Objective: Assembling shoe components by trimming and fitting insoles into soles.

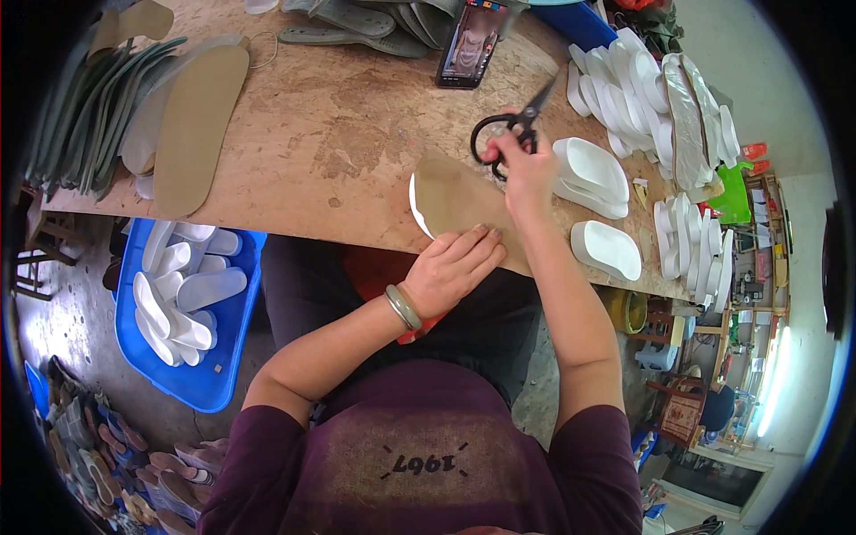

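R hand (526,174) closed round black-handled scissors w/ dark metal blades (528,116), fingers at the handle loops; blades point up & to the R, away from the body, over the tabletop; can't tell if blades are parted. L hand (459,263) palm down, fingers narrow (side by side), laid on the tan, smooth, thin sheet (455,196) at near edge of worn brown wooden table (312,125); thumb hidden, so can't tell if it grips from below. Sheet lies approx. centre of near edge, its R part partly behind R forearm; white curved strip (416,209) shows along its L side. Pale rigid bangle (404,308) on L wrist. Just R of R hand: stacked white shoe-sole-shaped pieces (597,169); nearer the edge, another white rounded sole piece (606,250). Far R: heap of white soles (637,85). Far side, approx. mid: black phone w/ lit screen (465,49), beside dark grey flat soles (357,27). L end: large tan sole-shaped sheet (201,129) next to row of grey-green soles (85,125). Below table, L: blue plastic tub (236,339) w/ white sole pieces (209,290) inside.
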`<state>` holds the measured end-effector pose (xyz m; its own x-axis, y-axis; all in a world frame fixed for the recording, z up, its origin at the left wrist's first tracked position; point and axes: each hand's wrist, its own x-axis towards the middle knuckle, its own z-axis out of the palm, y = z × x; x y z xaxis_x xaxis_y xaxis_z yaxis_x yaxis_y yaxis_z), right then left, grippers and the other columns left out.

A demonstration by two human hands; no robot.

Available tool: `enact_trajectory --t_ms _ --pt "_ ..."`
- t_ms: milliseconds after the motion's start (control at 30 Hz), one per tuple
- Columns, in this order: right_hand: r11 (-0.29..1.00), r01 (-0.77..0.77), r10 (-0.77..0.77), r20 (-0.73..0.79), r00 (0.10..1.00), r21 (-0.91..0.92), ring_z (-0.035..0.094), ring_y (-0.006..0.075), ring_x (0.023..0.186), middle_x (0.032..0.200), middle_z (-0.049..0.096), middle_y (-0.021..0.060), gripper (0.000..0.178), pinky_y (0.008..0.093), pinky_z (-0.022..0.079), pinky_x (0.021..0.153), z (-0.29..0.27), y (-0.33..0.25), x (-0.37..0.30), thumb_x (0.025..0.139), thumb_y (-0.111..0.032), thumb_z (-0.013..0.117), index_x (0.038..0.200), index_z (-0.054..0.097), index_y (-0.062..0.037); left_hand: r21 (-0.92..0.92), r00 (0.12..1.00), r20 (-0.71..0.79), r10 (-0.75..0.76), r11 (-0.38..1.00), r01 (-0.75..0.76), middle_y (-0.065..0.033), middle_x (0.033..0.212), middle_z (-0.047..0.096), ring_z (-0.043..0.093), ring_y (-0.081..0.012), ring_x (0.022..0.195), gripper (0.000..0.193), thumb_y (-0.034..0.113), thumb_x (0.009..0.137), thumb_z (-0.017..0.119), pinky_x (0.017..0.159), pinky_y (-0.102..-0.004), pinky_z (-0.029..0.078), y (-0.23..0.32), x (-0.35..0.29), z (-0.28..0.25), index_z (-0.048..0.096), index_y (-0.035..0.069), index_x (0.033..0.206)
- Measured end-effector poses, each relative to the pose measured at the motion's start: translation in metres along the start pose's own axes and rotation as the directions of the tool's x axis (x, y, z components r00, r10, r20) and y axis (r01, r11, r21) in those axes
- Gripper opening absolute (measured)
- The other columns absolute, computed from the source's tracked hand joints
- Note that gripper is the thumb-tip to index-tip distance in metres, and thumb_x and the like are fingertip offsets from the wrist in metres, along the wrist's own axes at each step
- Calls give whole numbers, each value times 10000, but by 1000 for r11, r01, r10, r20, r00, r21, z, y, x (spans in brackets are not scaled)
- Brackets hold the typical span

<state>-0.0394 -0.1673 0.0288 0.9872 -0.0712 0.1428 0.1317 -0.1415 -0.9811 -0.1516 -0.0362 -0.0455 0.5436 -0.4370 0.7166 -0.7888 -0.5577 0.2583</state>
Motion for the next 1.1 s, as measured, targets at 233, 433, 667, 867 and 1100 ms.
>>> enact_trajectory --t_ms 233,433,667,867,1100 --pt "863 456 -298 511 806 -216 639 195 714 811 634 41 294 317 548 683 -12 -23 -35 828 11 662 1109 700 -66 -14 1000 6 4 1000 -4 -46 1289 597 534 -211 1244 422 169 818 570 998 -355 434 -2 -6 2 624 89 1229" --pt "411 900 -448 828 336 -143 656 287 777 855 652 86 439 359 546 669 -1 -14 -10 662 -10 713 1091 701 -103 -42 1000 -4 23 999 -23 -38 1238 607 553 -213 1212 441 173 811 575 1006 -365 437 -3 -5 3 637 88 1239" --pt "985 156 -150 81 985 -73 633 144 691 784 641 48 234 296 528 650 13 3 6 893 -57 672 1127 672 -49 13 1000 -27 16 1000 -16 -31 1276 609 562 -185 1208 366 161 817 581 963 -317 440 -2 1 -1 625 109 1177" --pt "996 69 -80 222 972 57 640 177 727 836 657 74 322 320 559 741 -7 -24 -29 900 30 626 1221 606 21 -24 999 -32 -8 1000 8 -39 1268 628 582 -191 1203 378 146 814 585 952 -335 466 -1 -2 -1 642 107 1185" --pt "526 847 -410 851 330 -75 660 285 758 876 677 85 457 351 551 695 5 -15 -9 638 47 712 1079 705 -74 -34 999 -21 29 999 -30 -37 1256 630 587 -206 1184 373 154 796 597 972 -354 467 0 -4 -2 659 111 1162"
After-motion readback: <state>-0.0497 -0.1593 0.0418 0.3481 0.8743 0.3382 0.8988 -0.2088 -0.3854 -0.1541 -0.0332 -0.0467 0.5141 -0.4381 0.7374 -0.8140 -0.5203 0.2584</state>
